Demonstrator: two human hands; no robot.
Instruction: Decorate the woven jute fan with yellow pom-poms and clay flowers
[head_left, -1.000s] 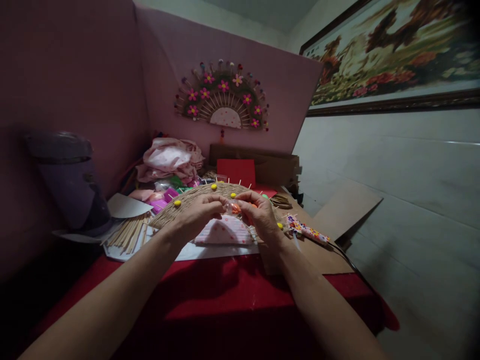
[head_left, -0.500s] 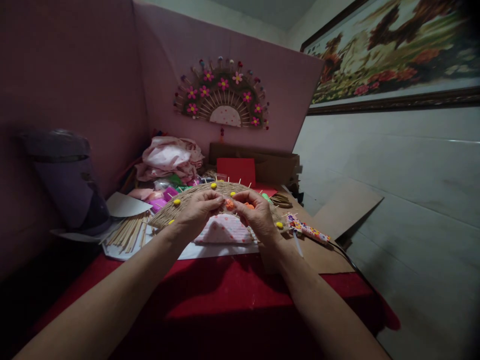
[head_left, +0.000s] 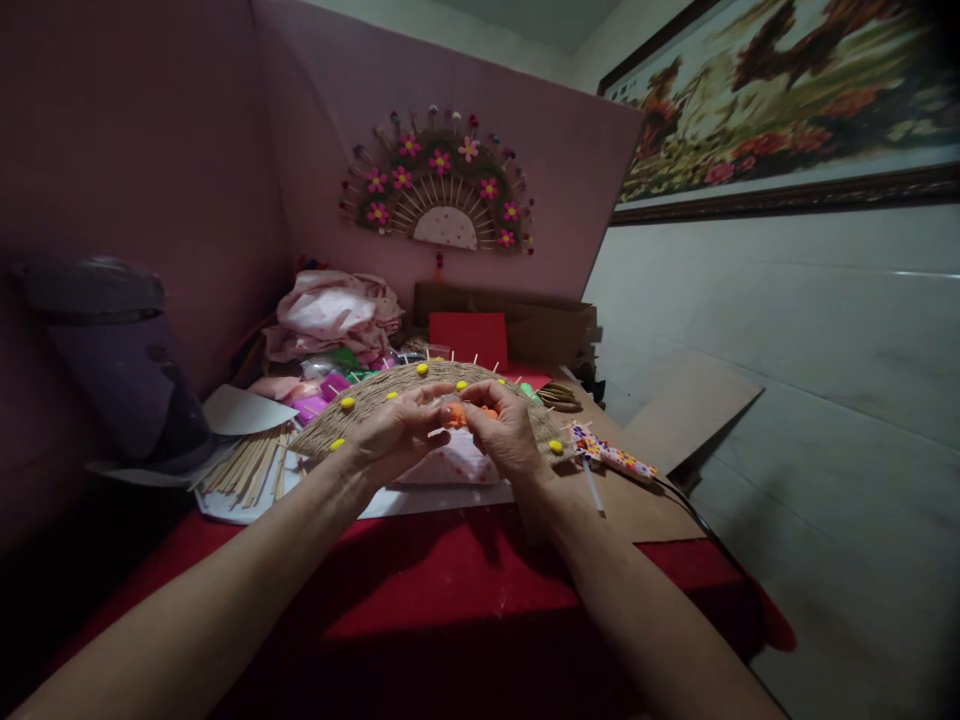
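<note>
My left hand (head_left: 401,425) and my right hand (head_left: 504,425) meet over a half-round fan (head_left: 386,383) wound with tan cord. Between their fingertips is a small soft orange lump (head_left: 456,413), with what looks like clear plastic about it. My right thumb and fingers pinch its right side; my left fingers close round its left side. More orange (head_left: 490,412) shows behind my right fingers. Yellow round pieces (head_left: 347,403) dot the fan, and thin stick ends (head_left: 475,359) stick out along its upper edge. Dotted pale fabric (head_left: 450,460) covers its lower middle.
Wooden sticks (head_left: 251,470) lie at left beside a purple container (head_left: 124,360). A glue gun with a flowered pattern (head_left: 613,455) rests on brown cardboard (head_left: 652,515) at right. Crumpled pink cloth (head_left: 330,310) is piled behind. A finished fan (head_left: 446,225) hangs on the pink panel.
My left fingers have opened a little and shifted round the orange lump, with the thumb now lower. The whole view has moved slightly; my right hand keeps its pinch.
</note>
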